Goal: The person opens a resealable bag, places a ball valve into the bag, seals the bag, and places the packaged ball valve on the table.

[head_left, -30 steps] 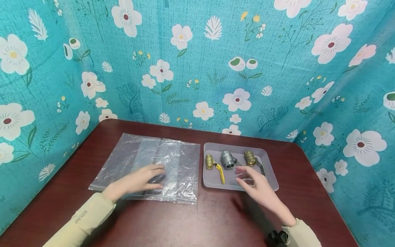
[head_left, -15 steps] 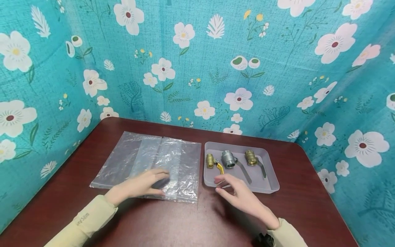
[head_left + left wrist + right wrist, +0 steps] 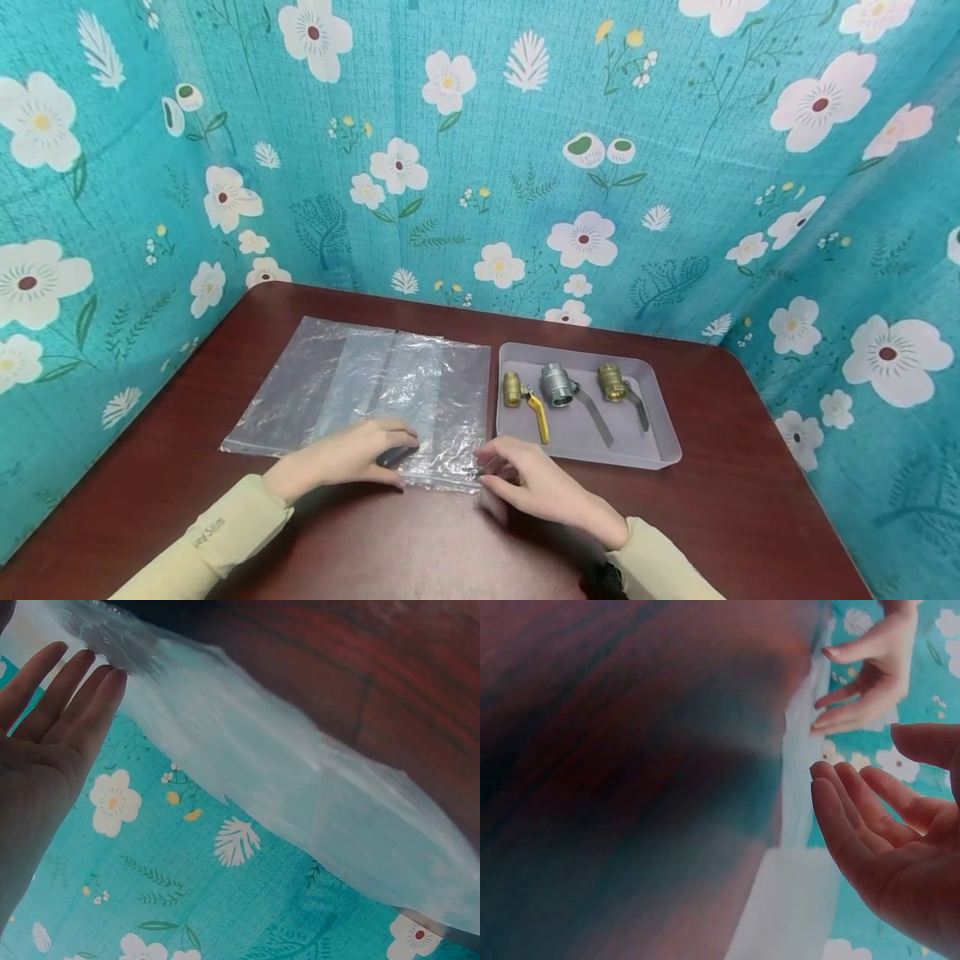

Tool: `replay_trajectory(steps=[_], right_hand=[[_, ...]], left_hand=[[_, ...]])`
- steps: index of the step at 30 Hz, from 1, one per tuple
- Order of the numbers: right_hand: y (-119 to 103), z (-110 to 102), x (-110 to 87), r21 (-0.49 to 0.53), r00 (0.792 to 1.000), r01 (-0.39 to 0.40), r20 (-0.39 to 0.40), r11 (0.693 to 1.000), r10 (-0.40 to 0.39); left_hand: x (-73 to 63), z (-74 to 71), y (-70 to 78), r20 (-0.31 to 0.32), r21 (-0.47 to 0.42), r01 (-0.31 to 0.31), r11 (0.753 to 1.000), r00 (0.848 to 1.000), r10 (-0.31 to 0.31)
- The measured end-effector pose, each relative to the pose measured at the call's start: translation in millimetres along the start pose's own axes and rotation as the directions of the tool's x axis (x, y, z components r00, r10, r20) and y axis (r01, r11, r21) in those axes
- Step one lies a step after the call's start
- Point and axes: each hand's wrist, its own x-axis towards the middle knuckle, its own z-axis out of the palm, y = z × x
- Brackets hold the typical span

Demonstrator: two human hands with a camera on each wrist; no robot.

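Observation:
A clear plastic zip bag (image 3: 453,387) lies flat on the table, its zip edge toward the front. My left hand (image 3: 352,457) is over the bag's front part, fingers loosely bent and nothing between them. At the bag's front right corner is my right hand (image 3: 536,485), thumb and fingers apart, fingertips right by the zip edge. In the left wrist view the fingers (image 3: 82,697) reach over the bag's film (image 3: 247,742). The right wrist view shows an empty palm (image 3: 922,877) facing the bag's edge (image 3: 801,780).
Right of the bag stands a shallow translucent tray (image 3: 663,417). In it lie a small brass valve with a yellow lever (image 3: 512,390), a silver valve (image 3: 557,385) and a brass valve with a grey lever (image 3: 612,382). A floral curtain (image 3: 450,167) hangs behind the dark red table (image 3: 420,550).
My right hand has moved left and toward me, from over the tray to the bag's front right corner. My left hand has shifted slightly right and toward the zip edge.

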Motion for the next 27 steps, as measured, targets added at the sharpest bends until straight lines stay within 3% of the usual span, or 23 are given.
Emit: replay_trajectory(steps=[4, 11, 18, 27], right_hand=[[2.2, 8.5, 10.4, -0.018, 0.999, 0.028, 0.038, 0.999, -0.028], [1.5, 14.2, 23.4, -0.135, 0.995, 0.081, 0.072, 0.988, -0.072], [0.8, 22.2, 31.5, -0.219, 0.99, 0.138, 0.054, 0.966, -0.129], [-3.2, 28.3, 37.6, -0.35, 0.992, 0.129, 0.055, 0.928, -0.117]], left_hand=[[0.6, -0.3, 2.0, 0.009, 0.018, 0.0, 1.0, 1.0, 0.0], [0.6, 2.1, 3.0, 0.003, 0.038, -0.035, 0.999, 0.999, 0.035], [1.9, 1.4, 1.9, 0.001, 0.03, -0.046, 0.999, 0.999, 0.046], [2.0, -0.3, 1.7, 0.005, 0.009, -0.032, 0.999, 0.999, 0.032]])
